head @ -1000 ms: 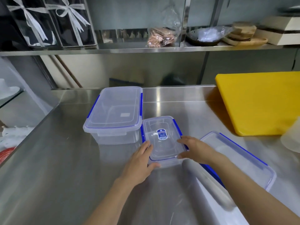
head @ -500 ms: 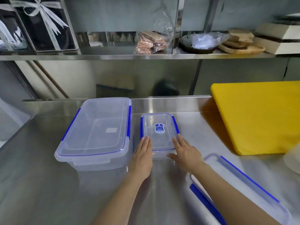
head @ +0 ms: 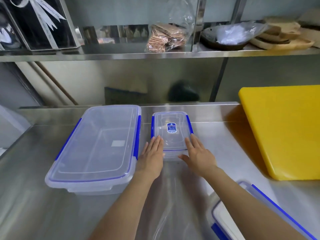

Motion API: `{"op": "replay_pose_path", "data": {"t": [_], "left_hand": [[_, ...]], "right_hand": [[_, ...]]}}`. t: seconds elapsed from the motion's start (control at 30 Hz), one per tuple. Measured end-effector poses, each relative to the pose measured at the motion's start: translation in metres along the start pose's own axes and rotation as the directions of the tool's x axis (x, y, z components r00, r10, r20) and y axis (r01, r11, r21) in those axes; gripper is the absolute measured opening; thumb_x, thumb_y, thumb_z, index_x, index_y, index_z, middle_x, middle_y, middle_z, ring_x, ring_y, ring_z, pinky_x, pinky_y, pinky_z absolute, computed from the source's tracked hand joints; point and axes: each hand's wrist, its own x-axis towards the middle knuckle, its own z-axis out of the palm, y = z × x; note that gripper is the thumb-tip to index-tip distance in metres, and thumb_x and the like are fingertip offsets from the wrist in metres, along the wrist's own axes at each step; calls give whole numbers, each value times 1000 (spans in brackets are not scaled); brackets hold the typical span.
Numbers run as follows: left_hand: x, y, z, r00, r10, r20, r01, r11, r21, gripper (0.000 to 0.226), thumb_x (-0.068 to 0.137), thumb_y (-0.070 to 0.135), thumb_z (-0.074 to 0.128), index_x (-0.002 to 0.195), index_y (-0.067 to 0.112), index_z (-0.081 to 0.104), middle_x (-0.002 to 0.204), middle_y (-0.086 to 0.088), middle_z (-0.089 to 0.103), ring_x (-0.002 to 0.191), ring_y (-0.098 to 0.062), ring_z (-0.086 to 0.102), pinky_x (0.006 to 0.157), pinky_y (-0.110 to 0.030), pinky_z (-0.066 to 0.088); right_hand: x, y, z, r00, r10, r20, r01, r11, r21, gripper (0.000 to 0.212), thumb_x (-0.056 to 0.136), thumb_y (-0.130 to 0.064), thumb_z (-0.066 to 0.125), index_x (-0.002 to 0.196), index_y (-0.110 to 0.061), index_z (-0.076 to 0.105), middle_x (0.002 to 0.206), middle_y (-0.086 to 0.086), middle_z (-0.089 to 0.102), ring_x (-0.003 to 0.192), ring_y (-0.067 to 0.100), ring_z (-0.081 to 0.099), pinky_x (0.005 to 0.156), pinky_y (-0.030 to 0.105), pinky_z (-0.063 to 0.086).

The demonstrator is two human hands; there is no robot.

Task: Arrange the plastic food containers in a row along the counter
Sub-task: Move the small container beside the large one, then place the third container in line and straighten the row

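Hands [head: 152,158] [head: 199,156] (flat, grip spread) have slid small container [head: 171,132] farther back beside large container [head: 97,148].

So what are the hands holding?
The small box. Left hand and right hand press flat against its near corners, one each side; no fingers curl round it.

Both flat hands, left hand [head: 152,157] and right hand [head: 199,155], flank the small clear blue-clipped plastic container [head: 171,131] on the steel table [head: 216,135], beside the large clear lidded container [head: 97,148].
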Motion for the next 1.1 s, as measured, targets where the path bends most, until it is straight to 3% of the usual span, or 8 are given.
{"op": "replay_pose_path", "data": {"t": [0.27,0.37,0.47,0.63,0.73,0.83,1.0,1.1], "left_hand": [[-57,28,-2,961,-170,-216,65,905,-420,68,91,43,48,147,17,19,152,-6,33,138,-24,32,114,-39,29],[-92,46,4,971,-212,111,238,814,-530,76,84,54,52,142,14,23,141,-8,44,131,-25,43,107,-37,35],[-122,63,0,789,-48,612,485,659,-574,92,70,71,54,136,10,32,134,-9,53,119,-20,56,105,-35,40],[-154,92,3,626,204,753,533,593,-604,48,74,64,60,94,21,52,114,-18,66,110,-27,64,93,-41,50],[-168,113,11,635,230,738,497,610,-618,47,64,60,67,91,24,54,105,-10,69,99,-22,68,83,-35,51],[-177,133,18,705,252,662,532,429,-730,28,75,28,75,93,20,55,83,-1,65,71,-14,63,71,-27,52],[-175,152,33,876,-97,472,482,163,-861,34,84,5,65,103,14,37,82,-4,56,66,-16,55,69,-31,49],[-167,153,34,912,-253,324,381,220,-898,10,91,10,55,94,15,47,100,-12,61,79,-20,58,77,-34,49]], "right_hand": [[-35,27,-29,1000,24,7,-25,991,130,75,88,-48,52,148,-23,13,159,7,12,145,27,16,115,44,20],[-63,53,-43,994,97,44,-102,986,133,67,88,-48,53,144,-20,28,156,7,22,141,28,25,114,44,22],[-98,82,-57,982,146,119,-172,953,249,67,85,-48,59,140,-19,36,149,7,38,134,27,38,109,39,32],[-148,124,-71,943,231,238,-311,865,393,73,76,-45,71,136,-16,42,135,10,51,119,23,50,97,32,40],[-169,138,-75,902,252,350,-380,849,368,72,76,-44,71,137,-19,41,129,7,52,106,21,51,94,30,41],[-184,146,-69,900,302,313,-403,849,342,67,76,-46,70,132,-18,44,116,6,57,97,22,54,84,29,41],[-194,142,-58,910,384,155,-413,838,356,52,83,-48,61,121,-14,50,100,5,56,83,21,53,70,28,41],[-196,138,-52,902,413,125,-423,790,443,48,87,-48,56,117,-12,51,95,5,58,77,20,57,64,28,48]]}}
